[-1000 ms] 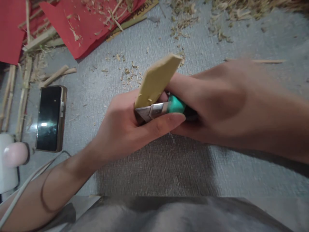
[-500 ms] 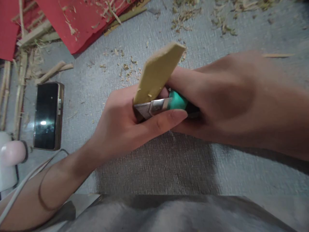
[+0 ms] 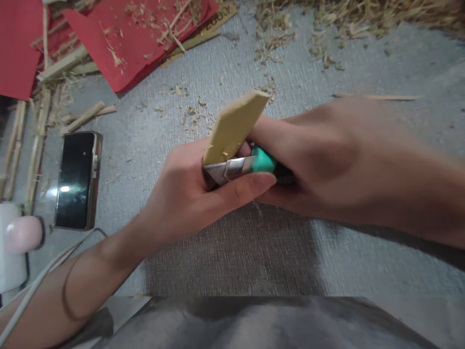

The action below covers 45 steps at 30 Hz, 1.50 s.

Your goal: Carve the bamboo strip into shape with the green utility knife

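Note:
My left hand point(image 3: 178, 194) is closed round the lower part of a flat, yellowish wooden piece point(image 3: 232, 127) that tilts up to the right and has a slanted tip. My right hand point(image 3: 323, 155), partly blurred, grips a utility knife point(image 3: 263, 160) with a green front part and a dark handle mostly hidden in the palm. The knife's metal blade points left, its edge touching the lower end of the wooden piece. My left thumb lies along the near side of the knife. Small chips cling to the wood's face.
A black phone point(image 3: 75, 180) lies left of my hands, near a pink rounded object point(image 3: 24, 234) and a white cable point(image 3: 43, 276). Red paper point(image 3: 145, 43), thin sticks point(image 3: 38, 140) and wood shavings point(image 3: 348, 29) are spread over the grey table point(image 3: 152, 111).
The view has shifted slightly, so the table items sit lower and further right in the picture. Both hands keep the same hold, with the blade still against the wooden piece.

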### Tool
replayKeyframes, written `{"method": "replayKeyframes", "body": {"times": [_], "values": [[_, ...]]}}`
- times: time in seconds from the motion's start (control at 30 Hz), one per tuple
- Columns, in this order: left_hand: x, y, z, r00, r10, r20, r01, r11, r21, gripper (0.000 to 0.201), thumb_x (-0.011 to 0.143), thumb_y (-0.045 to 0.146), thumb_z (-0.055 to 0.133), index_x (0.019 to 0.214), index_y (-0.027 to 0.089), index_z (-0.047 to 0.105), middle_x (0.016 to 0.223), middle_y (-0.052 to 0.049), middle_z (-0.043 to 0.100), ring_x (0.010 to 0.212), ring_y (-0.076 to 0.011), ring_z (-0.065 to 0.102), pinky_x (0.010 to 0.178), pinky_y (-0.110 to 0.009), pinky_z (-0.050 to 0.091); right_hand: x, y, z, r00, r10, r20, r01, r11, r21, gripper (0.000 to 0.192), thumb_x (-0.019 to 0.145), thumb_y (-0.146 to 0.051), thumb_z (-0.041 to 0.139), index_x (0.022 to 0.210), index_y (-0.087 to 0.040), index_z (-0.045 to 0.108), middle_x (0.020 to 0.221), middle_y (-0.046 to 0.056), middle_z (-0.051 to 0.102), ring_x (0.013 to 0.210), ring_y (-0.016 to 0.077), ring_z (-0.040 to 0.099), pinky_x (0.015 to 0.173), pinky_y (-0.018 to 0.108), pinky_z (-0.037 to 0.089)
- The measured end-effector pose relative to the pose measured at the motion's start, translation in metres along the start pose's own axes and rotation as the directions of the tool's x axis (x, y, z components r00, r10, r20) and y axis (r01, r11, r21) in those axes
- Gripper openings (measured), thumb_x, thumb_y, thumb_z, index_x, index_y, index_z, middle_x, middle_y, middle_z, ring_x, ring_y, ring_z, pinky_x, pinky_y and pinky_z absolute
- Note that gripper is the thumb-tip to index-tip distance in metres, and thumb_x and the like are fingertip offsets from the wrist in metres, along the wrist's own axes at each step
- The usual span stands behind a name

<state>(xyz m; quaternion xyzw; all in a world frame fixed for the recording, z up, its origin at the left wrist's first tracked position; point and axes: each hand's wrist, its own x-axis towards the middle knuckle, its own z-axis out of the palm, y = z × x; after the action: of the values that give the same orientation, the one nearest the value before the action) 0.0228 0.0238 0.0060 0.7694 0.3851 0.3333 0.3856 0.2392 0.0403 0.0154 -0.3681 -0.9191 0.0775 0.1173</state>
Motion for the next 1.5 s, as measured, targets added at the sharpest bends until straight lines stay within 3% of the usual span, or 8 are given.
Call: {"method": "replayKeyframes", "body": {"times": [0.5,0.77,1.13,1.43,1.5], "values": [[-0.0003,0.0016,-0.0010,0.999,-0.006,0.034,0.006,1.000,0.015,0.033,0.101,0.033,0.074,0.077,0.021,0.054,0.068,0.007,0.053,0.061,-0.0079,0.047,0.055,-0.022,0.039,-0.0022,0.0032,0.0051,0.999,-0.030,-0.012,0.030,0.999,-0.012,0.030,0.104,-0.058,0.052,0.111,-0.029,0.053,0.065,-0.003,0.054,0.049,0.0217,0.039,0.049,0.030,0.014],[-0.0021,0.0054,-0.0024,0.983,-0.180,0.037,0.180,0.984,0.007,0.032,0.096,0.046,0.078,0.080,0.025,0.060,0.072,0.004,0.056,0.065,-0.0133,0.052,0.059,-0.030,0.046,-0.0020,0.0030,0.0069,0.998,-0.054,-0.033,0.053,0.998,-0.027,0.028,0.105,-0.056,0.051,0.109,-0.028,0.050,0.064,-0.004,0.048,0.048,0.0215,0.036,0.048,0.030,0.013],[-0.0023,0.0054,-0.0028,0.974,-0.218,0.061,0.222,0.974,-0.055,0.032,0.095,0.044,0.079,0.078,0.024,0.061,0.071,0.004,0.055,0.066,-0.0139,0.051,0.061,-0.031,0.045,-0.0015,0.0027,0.0025,0.999,-0.047,-0.001,0.047,0.999,-0.015,0.029,0.104,-0.054,0.051,0.109,-0.026,0.053,0.063,-0.003,0.051,0.047,0.0207,0.040,0.047,0.031,0.016],[-0.0008,0.0082,-0.0063,0.931,-0.338,0.142,0.352,0.931,-0.096,0.034,0.094,0.046,0.078,0.075,0.023,0.062,0.063,0.004,0.053,0.058,-0.0129,0.049,0.053,-0.027,0.042,0.0026,0.0044,0.0053,0.997,-0.014,0.073,0.003,0.990,0.144,0.031,0.105,-0.052,0.051,0.119,-0.026,0.057,0.079,0.001,0.071,0.057,0.0215,0.059,0.057,0.034,0.022],[0.0001,0.0083,-0.0074,0.926,-0.345,0.154,0.360,0.929,-0.088,0.029,0.094,0.048,0.077,0.083,0.024,0.068,0.065,0.004,0.057,0.059,-0.0136,0.051,0.054,-0.026,0.044,0.0031,0.0050,0.0045,0.994,-0.011,0.107,-0.010,0.980,0.201,0.030,0.105,-0.051,0.052,0.119,-0.025,0.058,0.087,0.003,0.076,0.063,0.0219,0.064,0.059,0.035,0.025]]}}
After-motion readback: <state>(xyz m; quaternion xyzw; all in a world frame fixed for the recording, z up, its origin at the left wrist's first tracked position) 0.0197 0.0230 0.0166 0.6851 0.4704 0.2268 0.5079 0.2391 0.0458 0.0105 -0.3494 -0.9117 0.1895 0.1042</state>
